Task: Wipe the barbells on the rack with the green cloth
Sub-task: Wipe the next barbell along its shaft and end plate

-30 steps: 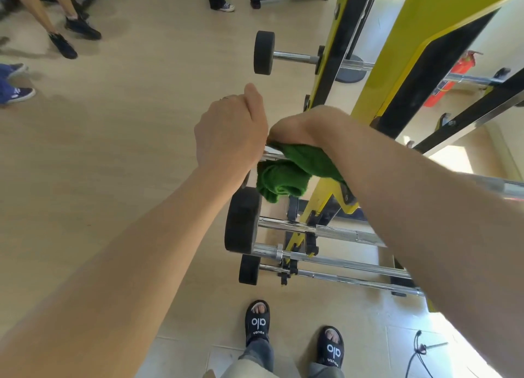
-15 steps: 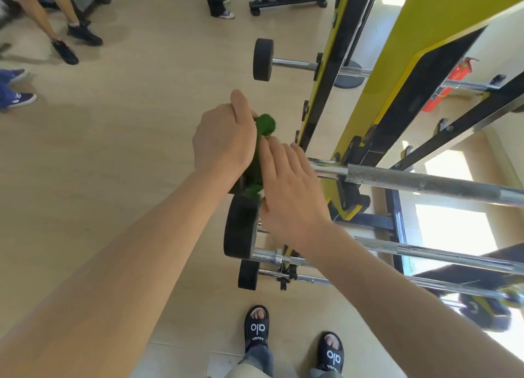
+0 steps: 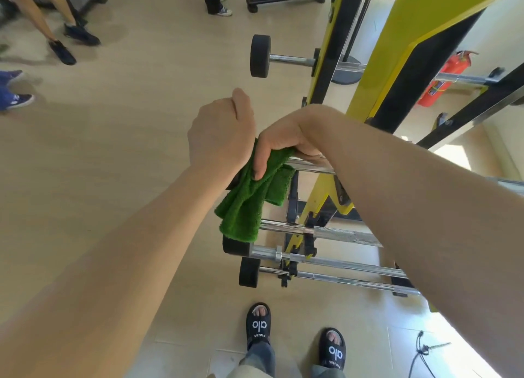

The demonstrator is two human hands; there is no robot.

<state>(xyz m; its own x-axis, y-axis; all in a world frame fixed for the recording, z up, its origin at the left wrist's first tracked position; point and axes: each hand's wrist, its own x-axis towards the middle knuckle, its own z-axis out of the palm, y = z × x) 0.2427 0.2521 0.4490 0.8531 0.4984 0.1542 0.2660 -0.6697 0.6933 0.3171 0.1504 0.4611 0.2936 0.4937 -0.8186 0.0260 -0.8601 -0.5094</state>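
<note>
Mid-frame: right hand (image 3: 283, 139) clenched around green cloth (image 3: 249, 202) on chrome barbell (image 3: 309, 162), left hand (image 3: 221, 134) fisted beside it, seemingly gripping the bar's end.

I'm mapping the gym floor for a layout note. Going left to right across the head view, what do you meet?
Blue shoe → left hand → green cloth → right hand → yellow rack upright → red fire extinguisher.

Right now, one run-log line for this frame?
phase: wiping | right hand: grips green cloth round barbell shaft | left hand: curled over barbell end, contact hidden | lower barbells: untouched
</note>
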